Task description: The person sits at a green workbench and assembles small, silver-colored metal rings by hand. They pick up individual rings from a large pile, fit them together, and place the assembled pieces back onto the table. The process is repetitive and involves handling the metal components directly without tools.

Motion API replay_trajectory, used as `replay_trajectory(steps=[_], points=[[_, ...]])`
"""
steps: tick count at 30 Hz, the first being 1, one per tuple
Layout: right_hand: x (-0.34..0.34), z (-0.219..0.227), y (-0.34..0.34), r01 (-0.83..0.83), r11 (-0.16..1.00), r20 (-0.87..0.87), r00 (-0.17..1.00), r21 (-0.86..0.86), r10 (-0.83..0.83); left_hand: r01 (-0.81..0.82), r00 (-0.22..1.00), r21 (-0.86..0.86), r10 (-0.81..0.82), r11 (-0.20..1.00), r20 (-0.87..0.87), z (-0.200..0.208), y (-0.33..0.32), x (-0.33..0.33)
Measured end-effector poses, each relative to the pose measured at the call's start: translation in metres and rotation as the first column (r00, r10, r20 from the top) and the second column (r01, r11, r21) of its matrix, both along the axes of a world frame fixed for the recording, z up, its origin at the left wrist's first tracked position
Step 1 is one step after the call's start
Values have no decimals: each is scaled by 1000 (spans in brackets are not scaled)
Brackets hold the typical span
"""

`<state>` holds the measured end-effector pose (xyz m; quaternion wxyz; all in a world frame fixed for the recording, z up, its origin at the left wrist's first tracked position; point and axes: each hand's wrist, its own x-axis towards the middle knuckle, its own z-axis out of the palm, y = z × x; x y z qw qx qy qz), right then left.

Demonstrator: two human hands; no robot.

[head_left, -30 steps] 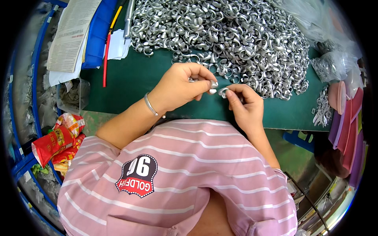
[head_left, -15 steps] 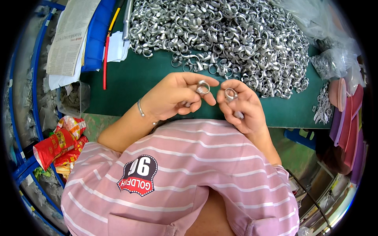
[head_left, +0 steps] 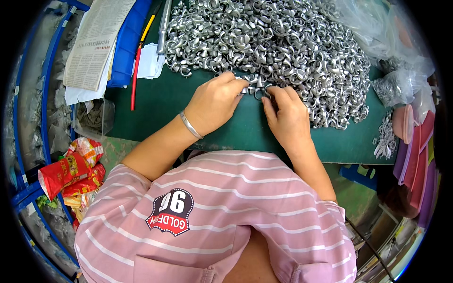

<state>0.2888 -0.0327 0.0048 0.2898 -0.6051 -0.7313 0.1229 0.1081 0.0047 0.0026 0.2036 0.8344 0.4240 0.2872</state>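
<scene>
A big heap of silver-grey metal rings [head_left: 283, 42] covers the far part of the green table [head_left: 236, 129]. Both hands are at the heap's near edge. My left hand [head_left: 214, 101], a bangle [head_left: 191, 125] on its wrist, is closed with its fingertips on a ring [head_left: 244, 90]. To its right, my right hand [head_left: 289, 115] pinches another ring [head_left: 267, 89] between thumb and forefinger. Several loose rings [head_left: 255, 84] lie between the two hands. The curled fingers of the left hand are mostly hidden.
At the left lie a newspaper [head_left: 92, 52], a blue bin [head_left: 130, 42], a red-yellow stick tool [head_left: 137, 70] and a metal rod [head_left: 164, 28]. A clear tub [head_left: 94, 118] stands at the table's left edge. Plastic bags [head_left: 401, 82] and small metal parts [head_left: 386, 137] lie right.
Both hands have moved forward from in front of my chest to the heap's near edge and turned palm down. The rings on their raised fingers no longer show there.
</scene>
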Motion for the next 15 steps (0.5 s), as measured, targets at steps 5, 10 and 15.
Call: replay_trajectory(steps=[5, 10, 15], points=[[9, 1, -7, 11, 997, -272, 962, -71, -30, 22, 1000, -8, -22, 1000, 13, -1, 2, -4], [9, 8, -10, 2, 957, -421, 898, -290, -130, 17, 993, -182, 6, 983, 121, 1, -1, -11], [8, 1, -11, -67, 979, -382, 924, -194, -13, 110, 902, -571, 159, 814, 401, 3, -10, -16]])
